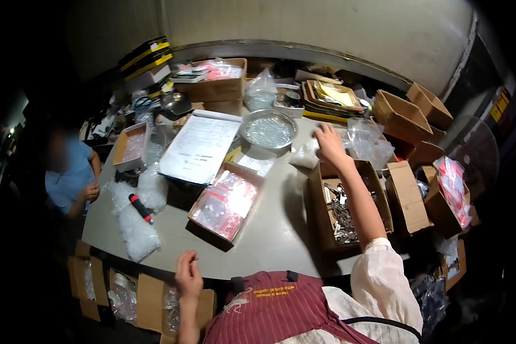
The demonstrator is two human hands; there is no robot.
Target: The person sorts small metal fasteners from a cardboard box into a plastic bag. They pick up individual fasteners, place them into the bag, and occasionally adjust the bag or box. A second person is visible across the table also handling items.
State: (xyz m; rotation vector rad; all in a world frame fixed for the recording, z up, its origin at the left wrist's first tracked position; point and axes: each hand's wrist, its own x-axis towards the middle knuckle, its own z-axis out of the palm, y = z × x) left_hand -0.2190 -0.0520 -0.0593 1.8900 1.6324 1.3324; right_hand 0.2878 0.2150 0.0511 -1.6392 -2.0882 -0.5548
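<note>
My right arm stretches over an open cardboard box (317,215) of loose metal parts. My right hand (330,144) is beside a clear bag of small whitish pieces (305,155). Its fingers are bent together; whatever may be in them is hidden. My left hand (189,274) hovers at the table's front edge, loosely curled with fingers a little apart and nothing visible in it. Ahead of it sits a shallow box (226,203) of small red-edged zip bags. A round metal bowl (268,129) of small shiny pieces stands farther back.
A clipboard with papers (200,146) leans behind the zip-bag box. At left, a red-and-black handled tool (140,208) lies on clear bags of pieces (136,232). Cardboard boxes (404,117) crowd the right side; more (152,301) stand below the front edge. Another person (71,175) is at left.
</note>
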